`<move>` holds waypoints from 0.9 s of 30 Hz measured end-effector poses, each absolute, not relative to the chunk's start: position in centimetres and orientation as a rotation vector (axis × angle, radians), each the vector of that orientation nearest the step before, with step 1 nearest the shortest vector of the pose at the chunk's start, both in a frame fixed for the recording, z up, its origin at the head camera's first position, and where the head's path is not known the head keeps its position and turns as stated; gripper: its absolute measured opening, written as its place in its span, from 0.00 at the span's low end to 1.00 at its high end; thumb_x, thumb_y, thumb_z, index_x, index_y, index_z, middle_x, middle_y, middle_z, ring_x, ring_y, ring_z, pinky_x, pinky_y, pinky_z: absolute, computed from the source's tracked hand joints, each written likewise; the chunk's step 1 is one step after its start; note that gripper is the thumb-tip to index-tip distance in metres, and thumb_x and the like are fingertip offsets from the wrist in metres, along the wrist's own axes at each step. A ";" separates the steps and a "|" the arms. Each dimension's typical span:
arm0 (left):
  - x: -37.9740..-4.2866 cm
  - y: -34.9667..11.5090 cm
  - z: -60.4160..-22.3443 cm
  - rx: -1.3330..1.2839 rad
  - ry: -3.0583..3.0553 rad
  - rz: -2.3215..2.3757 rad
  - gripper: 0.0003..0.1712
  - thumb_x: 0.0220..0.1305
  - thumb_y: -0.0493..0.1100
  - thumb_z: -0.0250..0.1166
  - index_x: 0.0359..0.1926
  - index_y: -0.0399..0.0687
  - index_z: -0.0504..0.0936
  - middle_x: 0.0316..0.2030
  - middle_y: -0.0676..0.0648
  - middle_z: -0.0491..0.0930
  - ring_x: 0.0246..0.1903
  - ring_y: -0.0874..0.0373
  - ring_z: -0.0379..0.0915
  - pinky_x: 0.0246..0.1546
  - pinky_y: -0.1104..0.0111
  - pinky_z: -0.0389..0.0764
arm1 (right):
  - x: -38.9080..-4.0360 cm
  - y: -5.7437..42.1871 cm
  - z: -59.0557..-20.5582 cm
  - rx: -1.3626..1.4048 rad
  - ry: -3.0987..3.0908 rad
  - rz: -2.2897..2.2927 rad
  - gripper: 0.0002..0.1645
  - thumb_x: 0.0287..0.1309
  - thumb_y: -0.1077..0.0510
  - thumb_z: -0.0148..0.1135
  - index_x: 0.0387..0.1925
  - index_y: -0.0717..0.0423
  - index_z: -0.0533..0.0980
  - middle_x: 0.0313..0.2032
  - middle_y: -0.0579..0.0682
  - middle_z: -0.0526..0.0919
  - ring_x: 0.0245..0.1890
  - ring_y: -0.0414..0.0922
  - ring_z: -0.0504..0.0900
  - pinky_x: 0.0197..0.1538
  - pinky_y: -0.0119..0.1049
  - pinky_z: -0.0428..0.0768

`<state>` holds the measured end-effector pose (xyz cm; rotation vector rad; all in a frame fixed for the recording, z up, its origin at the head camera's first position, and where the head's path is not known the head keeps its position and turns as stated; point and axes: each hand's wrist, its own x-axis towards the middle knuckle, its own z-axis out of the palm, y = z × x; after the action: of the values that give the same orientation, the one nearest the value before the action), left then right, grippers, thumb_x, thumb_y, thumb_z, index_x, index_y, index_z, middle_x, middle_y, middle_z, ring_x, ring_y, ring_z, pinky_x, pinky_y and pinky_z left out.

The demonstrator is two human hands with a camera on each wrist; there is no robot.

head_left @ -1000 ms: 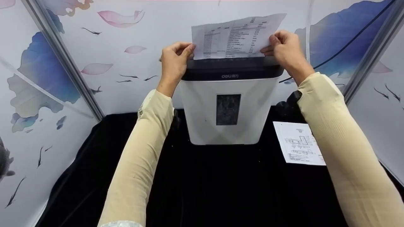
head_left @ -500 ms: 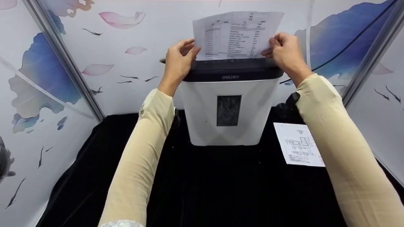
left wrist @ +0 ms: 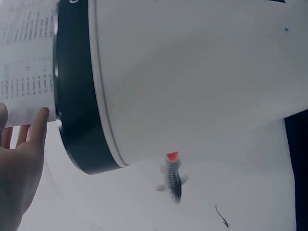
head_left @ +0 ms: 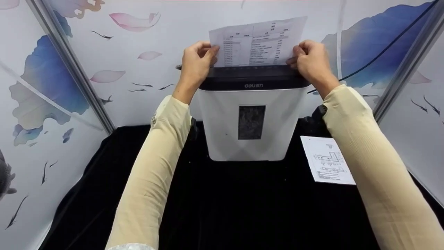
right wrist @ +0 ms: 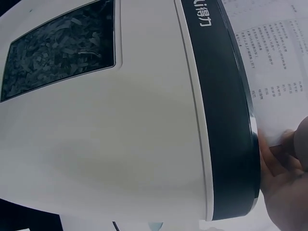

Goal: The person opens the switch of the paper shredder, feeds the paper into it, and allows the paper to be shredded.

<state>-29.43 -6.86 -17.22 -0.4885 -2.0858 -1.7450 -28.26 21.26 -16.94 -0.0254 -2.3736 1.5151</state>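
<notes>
A printed sheet of paper (head_left: 260, 43) stands upright at the top of a paper shredder (head_left: 222, 118), its lower edge at the dark lid. My left hand (head_left: 196, 66) pinches the sheet's left edge between thumb and fingers, just above the lid. At the opposite edge, my right hand (head_left: 314, 62) pinches the paper the same way. In the left wrist view the left hand (left wrist: 21, 163) has fingers behind the sheet (left wrist: 26, 72). The right wrist view shows the right hand (right wrist: 286, 178) close against the lid's end. Whether the sheet's bottom is inside the slot is hidden.
Another printed sheet (head_left: 327, 161) with a line drawing lies on the black cloth (head_left: 242, 205) to the right, partly under my right forearm. Paper shreds show through the shredder's window (right wrist: 67, 45). A patterned panel (head_left: 166, 69) stands behind, and a black cable (head_left: 385, 45) crosses it.
The sheet first rose slightly, then sank back with its top leaning differently. My left hand shifted a little right; my right hand moved slightly left and down. Both stay at the paper's edges.
</notes>
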 end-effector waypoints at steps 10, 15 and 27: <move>-29.0 -7.7 -17.2 -0.422 -2.039 -1.713 0.18 0.70 0.41 0.63 0.58 0.41 0.81 0.53 0.40 0.85 0.49 0.55 0.83 0.47 0.69 0.86 | -28.0 21.4 -16.8 -0.051 -2.572 1.048 0.18 0.74 0.52 0.52 0.49 0.58 0.82 0.23 0.31 0.77 0.36 0.36 0.75 0.46 0.28 0.68; -28.8 -7.2 -17.0 -0.410 -2.073 -1.560 0.15 0.68 0.45 0.65 0.50 0.41 0.85 0.43 0.44 0.87 0.36 0.61 0.80 0.40 0.76 0.80 | -27.9 21.1 -16.5 -0.069 -2.587 1.019 0.19 0.74 0.51 0.52 0.53 0.57 0.82 0.30 0.36 0.80 0.41 0.39 0.74 0.48 0.29 0.69; -28.5 -7.0 -17.4 -0.293 -2.140 -1.330 0.13 0.69 0.47 0.65 0.43 0.42 0.87 0.38 0.46 0.87 0.34 0.66 0.73 0.38 0.77 0.69 | -27.9 20.1 -16.7 0.005 -2.257 1.163 0.14 0.70 0.55 0.59 0.47 0.62 0.81 0.27 0.36 0.78 0.28 0.30 0.74 0.35 0.24 0.71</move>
<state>-28.51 -7.00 -17.41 -0.2929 -2.1399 -1.3304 -27.93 20.12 -16.72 0.0046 -2.2566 1.1626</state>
